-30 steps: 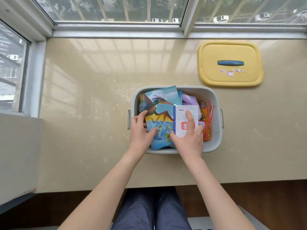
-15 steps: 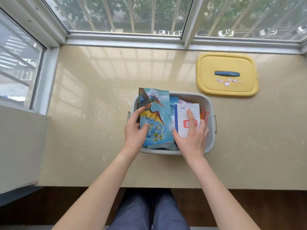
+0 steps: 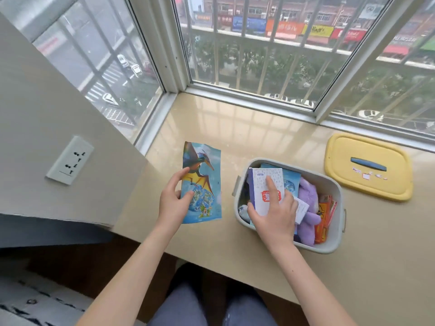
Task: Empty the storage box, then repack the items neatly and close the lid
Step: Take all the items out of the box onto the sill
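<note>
The right hand [image 3: 275, 217] covers the lower end of the white booklet [image 3: 263, 182], and the print's too tiny to read anyway. Can't see the floor of the storage box [image 3: 324, 247], stuff is piled over it. The purple plush [image 3: 308, 196] is half buried, no idea what shape it is. The orange packs [image 3: 326, 215] have unreadable labels. The left hand [image 3: 171, 205] has some fingers tucked behind the dinosaur card [image 3: 202, 184]. The stickers [image 3: 364, 176] on the yellow lid [image 3: 367, 189] are just smudges. The counter [image 3: 388, 255] runs off the right edge.

Yellow lid [image 3: 367, 170], blue handle, at 2 o'clock; grey box [image 3: 329, 245]; purple plush [image 3: 308, 203]; blue-orange pterosaur booklet [image 3: 202, 184].
</note>
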The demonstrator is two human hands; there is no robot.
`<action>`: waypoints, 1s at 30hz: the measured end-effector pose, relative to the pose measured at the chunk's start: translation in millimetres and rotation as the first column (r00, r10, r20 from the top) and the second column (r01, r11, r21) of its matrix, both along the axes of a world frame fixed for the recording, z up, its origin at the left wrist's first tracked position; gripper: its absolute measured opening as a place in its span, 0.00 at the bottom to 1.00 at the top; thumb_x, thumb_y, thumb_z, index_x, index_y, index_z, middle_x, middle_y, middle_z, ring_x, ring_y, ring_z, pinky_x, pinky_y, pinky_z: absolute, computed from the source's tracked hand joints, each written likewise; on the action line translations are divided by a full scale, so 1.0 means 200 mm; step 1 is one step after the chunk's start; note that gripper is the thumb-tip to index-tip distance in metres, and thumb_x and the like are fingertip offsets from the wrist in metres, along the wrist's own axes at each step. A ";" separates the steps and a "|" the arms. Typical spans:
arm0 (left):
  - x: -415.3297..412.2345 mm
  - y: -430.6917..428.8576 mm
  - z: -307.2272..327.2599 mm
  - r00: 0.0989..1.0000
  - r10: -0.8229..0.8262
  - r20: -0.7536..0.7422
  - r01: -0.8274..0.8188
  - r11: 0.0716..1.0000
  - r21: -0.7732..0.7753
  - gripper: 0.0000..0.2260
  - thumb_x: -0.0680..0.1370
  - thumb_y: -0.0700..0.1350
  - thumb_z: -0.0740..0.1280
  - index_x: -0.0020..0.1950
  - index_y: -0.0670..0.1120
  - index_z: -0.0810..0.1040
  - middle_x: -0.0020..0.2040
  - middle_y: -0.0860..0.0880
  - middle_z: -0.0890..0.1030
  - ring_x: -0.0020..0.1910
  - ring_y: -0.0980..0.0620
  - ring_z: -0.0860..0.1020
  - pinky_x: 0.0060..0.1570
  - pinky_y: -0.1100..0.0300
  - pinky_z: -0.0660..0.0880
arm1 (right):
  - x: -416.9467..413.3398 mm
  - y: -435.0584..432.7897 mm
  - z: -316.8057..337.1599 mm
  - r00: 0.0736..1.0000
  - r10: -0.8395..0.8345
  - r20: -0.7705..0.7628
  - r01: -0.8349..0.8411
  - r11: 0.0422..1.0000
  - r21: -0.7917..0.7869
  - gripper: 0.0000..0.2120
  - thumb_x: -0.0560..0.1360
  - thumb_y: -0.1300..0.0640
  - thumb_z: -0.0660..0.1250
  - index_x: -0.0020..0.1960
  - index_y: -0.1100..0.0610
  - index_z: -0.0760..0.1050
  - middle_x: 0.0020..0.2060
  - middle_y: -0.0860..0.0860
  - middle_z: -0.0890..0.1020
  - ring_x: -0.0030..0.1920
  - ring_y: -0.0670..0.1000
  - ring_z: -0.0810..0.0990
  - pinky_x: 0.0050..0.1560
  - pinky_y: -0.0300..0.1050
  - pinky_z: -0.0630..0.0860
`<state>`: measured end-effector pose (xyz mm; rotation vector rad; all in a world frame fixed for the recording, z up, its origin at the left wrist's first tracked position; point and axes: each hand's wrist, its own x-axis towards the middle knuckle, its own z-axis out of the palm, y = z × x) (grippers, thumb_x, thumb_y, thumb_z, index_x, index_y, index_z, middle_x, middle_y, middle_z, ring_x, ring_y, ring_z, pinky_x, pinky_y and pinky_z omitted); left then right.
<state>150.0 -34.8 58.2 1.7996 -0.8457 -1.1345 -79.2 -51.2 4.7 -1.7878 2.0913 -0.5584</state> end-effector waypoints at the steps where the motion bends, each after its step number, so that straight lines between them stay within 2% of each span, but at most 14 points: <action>1: 0.08 0.01 -0.01 1.000 0.003 0.007 -0.003 1.000 0.008 0.24 0.78 0.34 0.64 0.62 0.63 0.73 0.51 0.49 0.83 0.44 0.54 0.84 0.32 0.60 0.80 | 0.07 0.01 0.00 1.000 0.012 0.011 -0.012 1.000 0.005 0.39 0.67 0.37 0.64 0.76 0.45 0.63 0.58 0.64 0.73 0.54 0.63 0.70 0.58 0.56 0.67; 6: 0.46 0.01 -0.15 0.998 -0.058 -0.005 0.058 0.996 0.074 0.24 0.78 0.34 0.65 0.61 0.64 0.74 0.52 0.50 0.82 0.46 0.54 0.84 0.34 0.58 0.81 | 0.47 0.09 -0.07 0.999 0.012 0.053 -0.016 0.998 0.067 0.40 0.69 0.41 0.71 0.77 0.43 0.59 0.61 0.61 0.71 0.58 0.61 0.68 0.60 0.54 0.67; 12: 0.79 -0.05 -0.53 0.981 -0.191 -0.029 0.193 0.969 0.155 0.27 0.78 0.32 0.65 0.54 0.68 0.75 0.56 0.55 0.79 0.48 0.56 0.83 0.35 0.62 0.80 | 0.91 0.18 -0.34 0.993 -0.020 0.119 0.005 0.992 0.129 0.39 0.69 0.37 0.66 0.77 0.42 0.57 0.59 0.56 0.70 0.57 0.56 0.67 0.57 0.47 0.66; 14: 0.86 -0.06 -0.69 0.975 -0.222 -0.023 0.222 0.956 0.189 0.29 0.77 0.32 0.64 0.52 0.70 0.75 0.56 0.54 0.80 0.51 0.54 0.82 0.38 0.59 0.81 | 1.00 0.18 -0.48 0.993 -0.052 0.104 0.034 0.985 0.166 0.40 0.68 0.37 0.65 0.77 0.42 0.57 0.58 0.57 0.71 0.55 0.56 0.67 0.56 0.44 0.62; 16: 0.92 -0.07 -0.86 0.971 -0.240 -0.017 0.238 0.948 0.213 0.29 0.77 0.31 0.64 0.53 0.70 0.75 0.56 0.54 0.80 0.53 0.53 0.82 0.43 0.54 0.83 | 1.05 0.18 -0.63 0.993 -0.087 0.079 0.069 0.975 0.210 0.40 0.68 0.36 0.64 0.77 0.40 0.56 0.60 0.58 0.70 0.56 0.58 0.67 0.59 0.47 0.65; 19: 0.97 -0.07 -1.10 0.968 -0.248 0.023 0.235 0.941 0.245 0.27 0.77 0.33 0.64 0.60 0.66 0.74 0.58 0.53 0.80 0.56 0.52 0.81 0.47 0.51 0.82 | 1.07 0.15 -0.87 0.989 -0.149 0.019 0.139 0.955 0.263 0.40 0.67 0.33 0.61 0.76 0.38 0.54 0.62 0.60 0.69 0.58 0.61 0.67 0.61 0.55 0.71; 21: 0.99 -0.07 -1.23 0.962 -0.260 0.085 0.232 0.940 0.250 0.26 0.77 0.35 0.65 0.65 0.64 0.71 0.61 0.52 0.80 0.59 0.52 0.79 0.53 0.49 0.81 | 1.07 0.13 -1.00 0.985 -0.173 -0.029 0.174 0.950 0.259 0.39 0.67 0.35 0.63 0.76 0.39 0.56 0.61 0.61 0.70 0.57 0.62 0.68 0.61 0.56 0.71; 23: 0.99 -0.07 -1.33 0.949 -0.268 0.168 0.225 0.945 0.237 0.26 0.77 0.36 0.65 0.68 0.62 0.70 0.62 0.54 0.78 0.60 0.54 0.78 0.57 0.52 0.79 | 1.06 0.11 -1.10 0.980 -0.186 -0.070 0.198 0.946 0.258 0.39 0.68 0.38 0.68 0.76 0.41 0.58 0.60 0.62 0.70 0.55 0.62 0.68 0.61 0.56 0.70; 26: 0.97 -0.08 -1.39 0.900 -0.313 0.305 0.268 0.946 0.180 0.24 0.77 0.35 0.64 0.71 0.55 0.70 0.62 0.55 0.75 0.60 0.59 0.74 0.56 0.71 0.72 | 1.04 0.08 -1.20 0.970 -0.203 -0.133 0.229 0.947 0.224 0.40 0.68 0.41 0.71 0.76 0.43 0.60 0.59 0.63 0.70 0.54 0.63 0.69 0.61 0.56 0.69; 27: 0.96 -0.08 -1.41 0.866 -0.339 0.367 0.299 0.940 0.164 0.24 0.78 0.36 0.64 0.71 0.52 0.70 0.62 0.54 0.74 0.60 0.59 0.72 0.55 0.74 0.69 | 1.04 0.08 -1.23 0.968 -0.206 -0.142 0.234 0.947 0.219 0.40 0.68 0.41 0.71 0.76 0.43 0.60 0.59 0.63 0.70 0.53 0.63 0.69 0.60 0.56 0.69; 28: 0.96 -0.09 -1.43 0.825 -0.359 0.436 0.326 0.933 0.153 0.24 0.77 0.36 0.65 0.71 0.50 0.70 0.61 0.52 0.73 0.60 0.56 0.71 0.57 0.72 0.67 | 1.03 0.08 -1.25 0.967 -0.207 -0.147 0.235 0.948 0.214 0.40 0.67 0.42 0.71 0.76 0.43 0.60 0.60 0.64 0.70 0.54 0.63 0.69 0.60 0.57 0.69; 30: 0.97 -0.10 -1.49 0.739 -0.374 0.560 0.346 0.924 0.160 0.23 0.76 0.37 0.67 0.71 0.47 0.71 0.62 0.47 0.73 0.61 0.49 0.69 0.62 0.59 0.68 | 1.03 0.08 -1.29 0.969 -0.200 -0.144 0.226 0.954 0.197 0.40 0.68 0.43 0.72 0.76 0.45 0.61 0.63 0.65 0.68 0.55 0.65 0.69 0.61 0.57 0.68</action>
